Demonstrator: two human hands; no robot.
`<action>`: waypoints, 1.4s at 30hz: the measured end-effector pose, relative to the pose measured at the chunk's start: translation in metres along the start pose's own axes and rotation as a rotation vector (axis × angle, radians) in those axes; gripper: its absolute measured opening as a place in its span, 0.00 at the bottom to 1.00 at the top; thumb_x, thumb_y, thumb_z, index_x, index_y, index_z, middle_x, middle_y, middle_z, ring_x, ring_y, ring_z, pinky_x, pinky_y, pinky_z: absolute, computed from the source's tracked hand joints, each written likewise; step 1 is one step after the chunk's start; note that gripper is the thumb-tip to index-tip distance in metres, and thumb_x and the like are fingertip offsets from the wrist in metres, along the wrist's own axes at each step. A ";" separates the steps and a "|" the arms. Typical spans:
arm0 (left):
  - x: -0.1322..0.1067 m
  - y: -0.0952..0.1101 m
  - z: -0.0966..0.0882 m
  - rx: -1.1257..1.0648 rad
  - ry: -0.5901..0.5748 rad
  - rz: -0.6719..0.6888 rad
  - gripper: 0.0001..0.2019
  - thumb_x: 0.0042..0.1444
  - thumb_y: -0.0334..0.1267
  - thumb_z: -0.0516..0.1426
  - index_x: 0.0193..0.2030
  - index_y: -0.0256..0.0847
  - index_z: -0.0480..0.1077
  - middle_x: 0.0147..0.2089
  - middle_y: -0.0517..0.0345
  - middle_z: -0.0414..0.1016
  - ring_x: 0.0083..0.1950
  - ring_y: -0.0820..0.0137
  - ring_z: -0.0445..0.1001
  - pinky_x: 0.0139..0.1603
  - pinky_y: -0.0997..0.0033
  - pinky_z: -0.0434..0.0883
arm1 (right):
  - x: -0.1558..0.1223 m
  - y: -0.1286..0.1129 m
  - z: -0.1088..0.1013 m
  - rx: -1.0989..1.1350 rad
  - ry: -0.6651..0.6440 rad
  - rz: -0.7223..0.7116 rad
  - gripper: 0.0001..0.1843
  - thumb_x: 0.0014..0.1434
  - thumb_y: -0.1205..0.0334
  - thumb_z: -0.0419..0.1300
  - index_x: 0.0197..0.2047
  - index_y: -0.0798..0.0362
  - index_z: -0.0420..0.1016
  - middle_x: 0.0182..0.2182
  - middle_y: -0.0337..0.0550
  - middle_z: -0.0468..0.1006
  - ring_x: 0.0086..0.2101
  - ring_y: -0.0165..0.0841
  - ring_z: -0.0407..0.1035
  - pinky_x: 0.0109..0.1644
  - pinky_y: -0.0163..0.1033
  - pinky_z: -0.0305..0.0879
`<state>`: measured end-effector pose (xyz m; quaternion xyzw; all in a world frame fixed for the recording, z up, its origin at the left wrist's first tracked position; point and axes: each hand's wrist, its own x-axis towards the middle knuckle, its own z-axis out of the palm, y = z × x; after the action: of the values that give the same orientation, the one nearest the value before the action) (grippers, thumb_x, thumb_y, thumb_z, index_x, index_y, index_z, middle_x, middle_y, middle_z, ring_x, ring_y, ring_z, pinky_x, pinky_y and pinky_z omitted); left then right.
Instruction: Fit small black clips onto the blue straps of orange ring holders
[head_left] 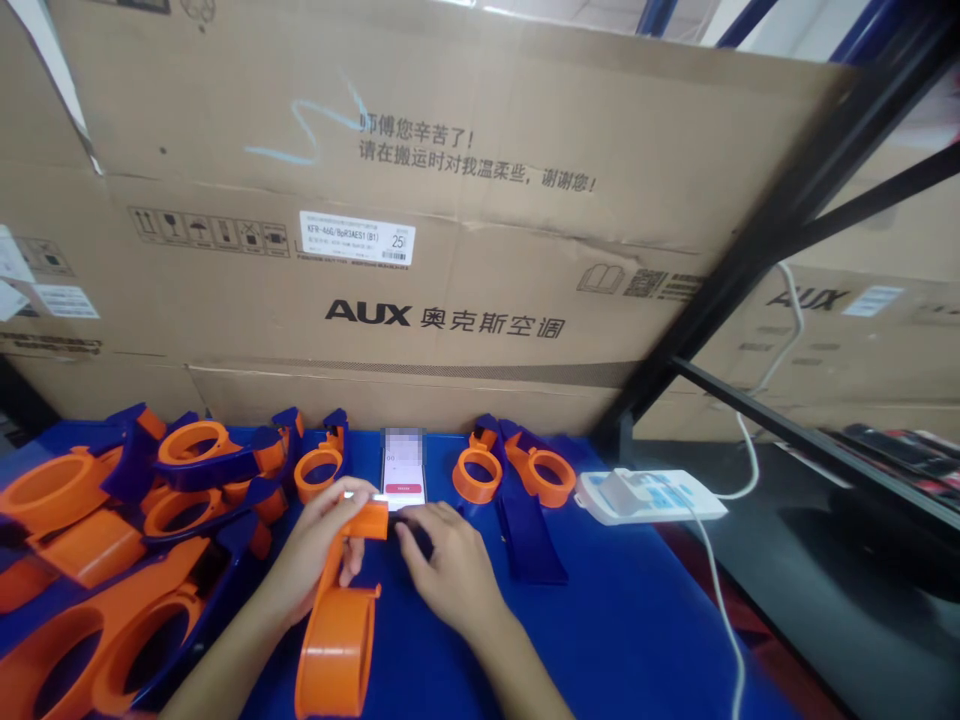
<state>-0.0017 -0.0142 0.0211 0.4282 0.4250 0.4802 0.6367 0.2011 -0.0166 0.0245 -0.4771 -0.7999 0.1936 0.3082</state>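
Observation:
My left hand (309, 552) is wrapped round the narrow upper end of an orange tape dispenser part (335, 650), whose wide ring hangs down toward me. My right hand (452, 572) is just to the right of it, fingers curled in and close to the part's upper end. A small dark bit shows at those fingertips, too little to name. Just beyond both hands stands a phone (403, 465) with a lit screen, its top portion blurred out; a white strip at its foot is partly covered by the fingers.
Several orange-and-blue tape dispensers (199, 445) are heaped at left. Two more dispensers (477, 475) and a dark blue flat piece (531, 535) lie at right on the blue table surface (600, 620). A white power strip (651, 495) trails cables. Cardboard (450, 250) walls the back; a black frame (720, 280) slants at right.

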 end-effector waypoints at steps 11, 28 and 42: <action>-0.007 -0.016 0.026 0.136 -0.179 -0.037 0.20 0.62 0.54 0.62 0.52 0.45 0.67 0.30 0.63 0.74 0.23 0.69 0.78 0.23 0.72 0.76 | 0.000 -0.005 -0.024 0.305 -0.075 0.007 0.10 0.69 0.59 0.59 0.42 0.51 0.82 0.32 0.40 0.79 0.28 0.30 0.67 0.31 0.33 0.61; -0.006 -0.012 0.016 0.138 -0.066 -0.025 0.16 0.61 0.53 0.63 0.44 0.43 0.69 0.28 0.62 0.75 0.25 0.69 0.78 0.25 0.72 0.75 | -0.002 0.010 -0.034 0.319 -0.018 0.103 0.12 0.67 0.53 0.62 0.36 0.51 0.75 0.26 0.36 0.74 0.26 0.30 0.66 0.29 0.33 0.62; -0.018 0.020 -0.003 -0.215 -0.345 -0.134 0.14 0.66 0.51 0.55 0.37 0.42 0.70 0.23 0.53 0.77 0.14 0.70 0.70 0.15 0.77 0.57 | -0.007 -0.002 -0.047 0.192 -0.379 -0.077 0.05 0.59 0.69 0.64 0.34 0.48 0.77 0.30 0.35 0.78 0.31 0.32 0.71 0.34 0.35 0.64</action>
<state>-0.0131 -0.0273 0.0417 0.4047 0.2834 0.3990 0.7725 0.2341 -0.0233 0.0580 -0.3698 -0.8391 0.3430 0.2037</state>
